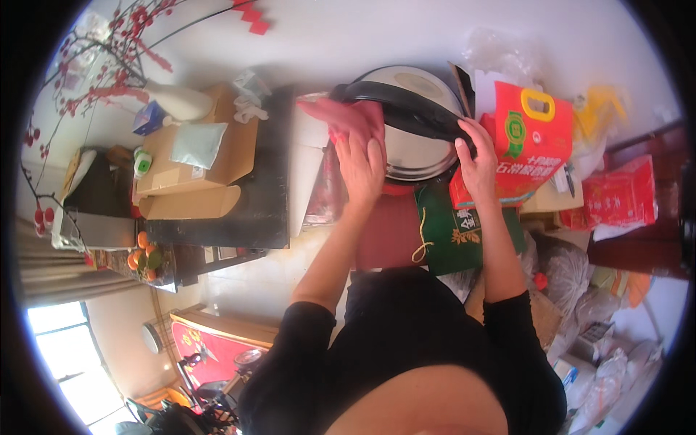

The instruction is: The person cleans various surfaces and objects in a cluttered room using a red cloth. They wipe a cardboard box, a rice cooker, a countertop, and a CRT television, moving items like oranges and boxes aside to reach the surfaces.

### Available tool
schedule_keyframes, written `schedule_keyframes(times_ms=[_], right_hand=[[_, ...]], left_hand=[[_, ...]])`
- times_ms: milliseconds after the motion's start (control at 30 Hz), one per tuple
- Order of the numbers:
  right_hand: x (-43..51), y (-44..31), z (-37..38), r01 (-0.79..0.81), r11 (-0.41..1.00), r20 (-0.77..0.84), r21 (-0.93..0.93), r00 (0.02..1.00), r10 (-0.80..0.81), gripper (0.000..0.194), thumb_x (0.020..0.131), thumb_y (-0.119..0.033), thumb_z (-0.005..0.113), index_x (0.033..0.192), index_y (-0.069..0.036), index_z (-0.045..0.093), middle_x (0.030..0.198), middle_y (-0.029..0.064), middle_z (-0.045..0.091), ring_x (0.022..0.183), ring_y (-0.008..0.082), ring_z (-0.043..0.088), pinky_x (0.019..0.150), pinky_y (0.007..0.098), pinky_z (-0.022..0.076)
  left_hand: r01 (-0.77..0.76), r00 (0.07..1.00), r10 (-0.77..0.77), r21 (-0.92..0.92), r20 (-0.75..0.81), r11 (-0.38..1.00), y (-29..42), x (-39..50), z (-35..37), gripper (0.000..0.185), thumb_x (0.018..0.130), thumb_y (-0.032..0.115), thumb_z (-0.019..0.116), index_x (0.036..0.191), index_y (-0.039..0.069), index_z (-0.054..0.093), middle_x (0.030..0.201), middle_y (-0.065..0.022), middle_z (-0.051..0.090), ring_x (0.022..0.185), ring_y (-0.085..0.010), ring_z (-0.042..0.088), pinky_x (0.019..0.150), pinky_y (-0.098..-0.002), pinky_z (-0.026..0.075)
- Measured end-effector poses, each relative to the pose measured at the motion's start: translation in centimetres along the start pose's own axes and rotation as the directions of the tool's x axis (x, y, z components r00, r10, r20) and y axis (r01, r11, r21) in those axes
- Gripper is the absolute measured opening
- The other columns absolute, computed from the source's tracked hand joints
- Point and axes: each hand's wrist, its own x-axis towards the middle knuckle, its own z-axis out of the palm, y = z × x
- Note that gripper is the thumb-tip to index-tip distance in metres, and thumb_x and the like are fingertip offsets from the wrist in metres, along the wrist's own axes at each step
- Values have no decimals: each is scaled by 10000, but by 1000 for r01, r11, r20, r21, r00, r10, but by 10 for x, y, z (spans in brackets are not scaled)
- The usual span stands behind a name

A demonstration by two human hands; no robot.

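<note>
My left hand (360, 166) presses a dusky-pink cloth (365, 120) against the left side of a curved black handle or band (402, 100). Behind and under that band is a large round metal lid or pan (416, 155) with a shiny surface; which of the two I cannot tell. The right end of the band is gripped by my right hand (477, 155), fingers on its outer edge. Close beside that hand stands a red printed carton (533, 136) with a yellow carry handle (538, 104). Below it hangs a dark green paper bag (448, 244) with a cord loop.
To the left, a black table (269, 190) bears an open cardboard box (217, 163), a silver pouch (198, 144) and a white vase (182, 101) with berry branches. Several plastic bags (568, 272) crowd the right side. A red package (620, 196) lies beyond the carton.
</note>
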Motion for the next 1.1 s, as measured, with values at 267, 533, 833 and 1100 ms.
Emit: schedule_keyframes(times_ms=[267,533,833,1100], right_hand=[[4,7,-13,-103,985,126,141,988,86,337,1009,-43,530,1322,-46,656,1416,147,614,1335,268,566,1117,349,425],[-3,5,-10,-71,989,67,126,996,63,410,952,39,532,1330,-81,636,1414,153,603,1323,314,568,1077,374,474],[-35,-22,5,-59,995,19,-79,998,61,517,926,11,578,1431,-71,504,1538,174,451,1422,384,428,1151,436,397],[-151,-15,-7,-474,864,-57,169,870,489,207,977,-148,602,1097,-9,696,1003,161,723,978,314,699,851,389,534]], left_hand=[[-611,748,542,79,383,788,61,-39,25,487,919,300,586,1368,113,616,1518,-176,453,1458,-459,325,1186,-641,244],[-858,502,740,154,449,489,44,-36,16,392,876,286,595,1247,193,680,1580,-57,429,1505,-324,320,1228,-537,246],[-257,697,170,23,696,966,-42,-148,-13,396,856,177,592,1244,149,665,1322,-75,606,1297,-326,527,1153,-480,376],[-205,556,276,-193,784,960,-81,-169,-64,383,893,122,609,1272,93,655,1288,-157,635,1231,-347,589,1107,-502,428]])
